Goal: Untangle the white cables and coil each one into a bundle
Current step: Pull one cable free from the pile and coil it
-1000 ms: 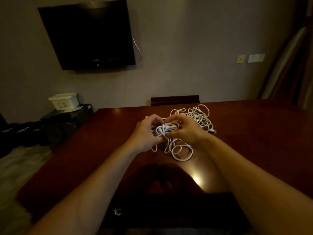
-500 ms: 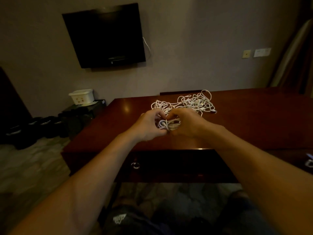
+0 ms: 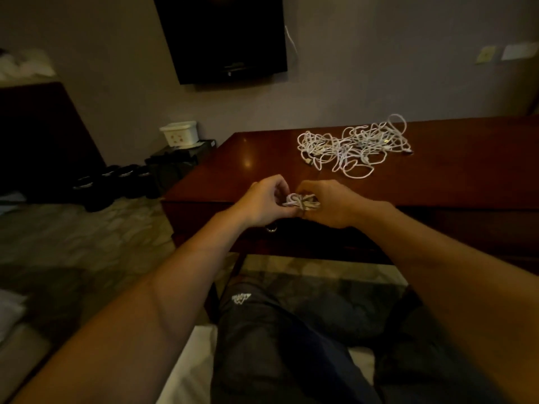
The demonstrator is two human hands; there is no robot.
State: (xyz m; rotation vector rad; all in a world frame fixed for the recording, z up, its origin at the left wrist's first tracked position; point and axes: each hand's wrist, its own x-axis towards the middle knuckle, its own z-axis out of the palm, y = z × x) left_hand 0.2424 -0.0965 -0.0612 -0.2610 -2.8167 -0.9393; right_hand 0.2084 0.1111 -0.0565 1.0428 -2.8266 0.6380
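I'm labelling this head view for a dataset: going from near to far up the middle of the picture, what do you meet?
Dark trouser leg → hands, left and right, holding a small coiled cable bundle → near edge of the wooden table → tangled white cables → wall-mounted TV.

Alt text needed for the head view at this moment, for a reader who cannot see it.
Both hands, left hand and right hand, grip a small coiled white cable bundle at the near edge of a dark wooden table. A loose tangle of white cables lies farther back on the table, below a wall-mounted TV.
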